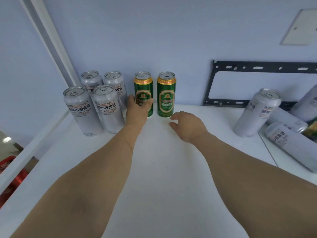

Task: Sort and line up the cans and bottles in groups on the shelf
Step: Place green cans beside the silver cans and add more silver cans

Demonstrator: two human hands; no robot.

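This looks like a plain indoor room, perhaps a home or a staged set rather than a shop; which one cannot be told. A bare white shelf (163, 169) stands against a pale blue wall (154, 40). On that wall, above the shelf's far right corner, hang a black TV bracket (257, 67) and a blank cover plate (300, 27). Beer cans (82, 109) stand near the far left corner. Past the left edge, lower down, red crates (10, 172) show.

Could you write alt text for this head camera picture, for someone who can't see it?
A person's left hand grips one of two upright green cans on a white shelf, beside four upright silver cans. The right hand hovers open; more silver cans sit unsorted at right.
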